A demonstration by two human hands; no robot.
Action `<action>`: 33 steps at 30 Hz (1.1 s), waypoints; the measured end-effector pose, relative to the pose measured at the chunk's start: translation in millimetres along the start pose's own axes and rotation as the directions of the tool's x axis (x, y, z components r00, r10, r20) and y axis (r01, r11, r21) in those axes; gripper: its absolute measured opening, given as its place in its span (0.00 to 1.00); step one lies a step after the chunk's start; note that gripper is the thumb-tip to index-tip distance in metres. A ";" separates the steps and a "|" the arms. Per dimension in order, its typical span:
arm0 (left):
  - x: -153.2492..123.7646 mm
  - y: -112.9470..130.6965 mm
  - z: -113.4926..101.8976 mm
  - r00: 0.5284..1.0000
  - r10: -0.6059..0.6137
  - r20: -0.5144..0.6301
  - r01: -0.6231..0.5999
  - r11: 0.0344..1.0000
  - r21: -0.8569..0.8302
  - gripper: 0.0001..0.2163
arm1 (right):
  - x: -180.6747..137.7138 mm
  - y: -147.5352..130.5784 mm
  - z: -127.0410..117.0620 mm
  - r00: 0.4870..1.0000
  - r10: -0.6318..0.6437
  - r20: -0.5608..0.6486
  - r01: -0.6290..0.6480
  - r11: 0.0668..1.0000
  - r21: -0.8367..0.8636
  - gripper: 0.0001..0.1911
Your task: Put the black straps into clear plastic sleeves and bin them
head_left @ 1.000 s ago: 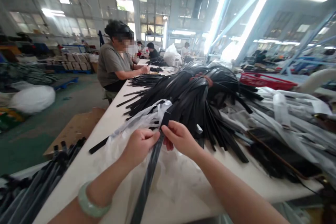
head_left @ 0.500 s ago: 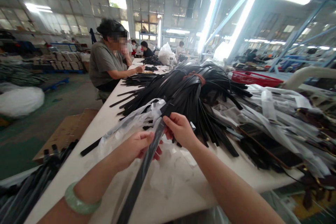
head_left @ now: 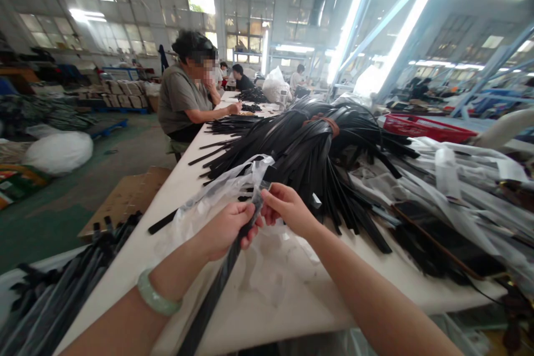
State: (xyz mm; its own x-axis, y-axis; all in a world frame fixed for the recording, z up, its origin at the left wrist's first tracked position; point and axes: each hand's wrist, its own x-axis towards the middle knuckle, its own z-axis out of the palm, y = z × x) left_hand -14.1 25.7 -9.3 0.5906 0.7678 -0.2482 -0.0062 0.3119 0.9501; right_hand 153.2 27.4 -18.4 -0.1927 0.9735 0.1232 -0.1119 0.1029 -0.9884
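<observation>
A long black strap (head_left: 213,292) in clear plastic film runs from the table's near edge up to my hands. My left hand (head_left: 225,229), below a pale green bangle (head_left: 157,296), is closed around it close to its far end. At that end, my right hand (head_left: 287,208) pinches the plastic film (head_left: 257,193) between thumb and fingers. The two hands nearly touch. Just beyond them lies a big bundle of black straps (head_left: 306,147), bound with a brown tie (head_left: 323,120). Crumpled white film (head_left: 217,192) lies on the table left of the bundle.
On the right of the table (head_left: 292,306) are a phone (head_left: 448,239) and film-wrapped straps (head_left: 467,169), with a red basket (head_left: 429,128) behind. A co-worker (head_left: 187,92) sits along the left edge. Below left stand a bin of black straps (head_left: 79,283) and cardboard (head_left: 125,197).
My left hand has slid up the strap, nearer my right hand. My right hand now pinches the film at the strap's end. The whole view has shifted slightly.
</observation>
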 end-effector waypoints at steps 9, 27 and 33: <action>-1.6 -2.5 3.7 0.999 0.050 -0.014 -0.049 0.995 0.088 0.20 | -1.5 -0.1 -1.4 0.997 -0.031 -0.071 0.034 0.999 0.033 0.19; -99.1 8.8 -14.6 0.936 -0.139 0.324 0.105 0.987 0.122 0.26 | 6.8 -17.5 -62.2 0.786 -0.258 -0.561 0.370 0.925 0.092 0.24; -232.9 -4.9 -36.4 0.984 -0.034 -0.173 0.046 0.997 0.063 0.14 | -8.4 -14.6 -31.7 0.976 -0.010 -0.219 0.052 0.981 0.185 0.19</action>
State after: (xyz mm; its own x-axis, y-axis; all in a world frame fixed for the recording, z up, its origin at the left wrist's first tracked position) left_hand -181.0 -134.3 37.0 0.4422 0.8419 -0.3094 0.0716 0.3107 0.9478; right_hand 187.4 24.2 -7.9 0.0265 0.9935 0.1107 -0.2997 0.1135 -0.9473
